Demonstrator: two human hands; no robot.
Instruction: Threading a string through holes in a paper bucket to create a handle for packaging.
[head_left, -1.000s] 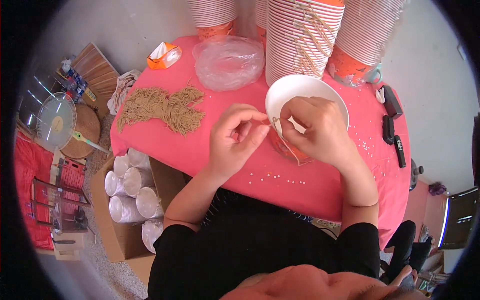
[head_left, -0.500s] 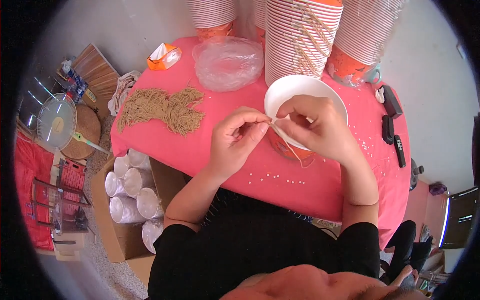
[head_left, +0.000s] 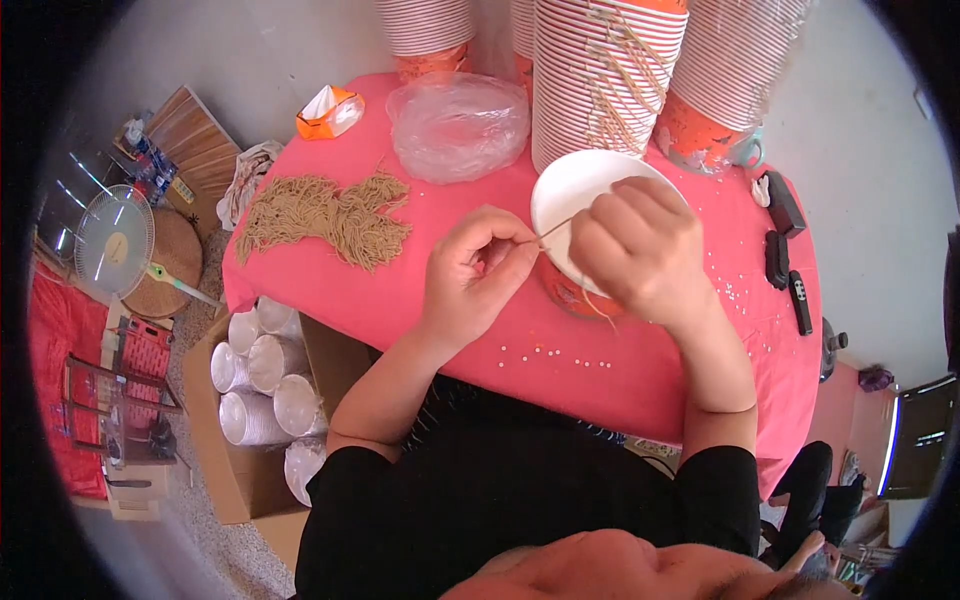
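A thin tan string (head_left: 555,231) runs taut between my two hands. My left hand (head_left: 472,268) pinches one end between thumb and forefinger. Curled into a fist, my right hand (head_left: 640,250) grips the string farther along, and a loose tail hangs below it. Under the right hand stands a white-lined paper tub (head_left: 552,188) with an orange outside, partly hidden by that hand. Left of my hands lies a bundle of tan strings (head_left: 325,222). Behind the tub rises a tall stack of paper tubs (head_left: 565,90) with tan strings hanging down its side.
More wrapped tub stacks (head_left: 712,90) stand at the back. A clear plastic bag (head_left: 460,128) and an orange packet (head_left: 330,112) lie on the pink tablecloth (head_left: 430,375). Small white dots are scattered near the front and right. A cardboard box (head_left: 225,480) of white cups sits lower left.
My right hand has closed from a loose pinch into a fist and drawn the string taut toward the right. My left hand keeps its pinch in nearly the same place.
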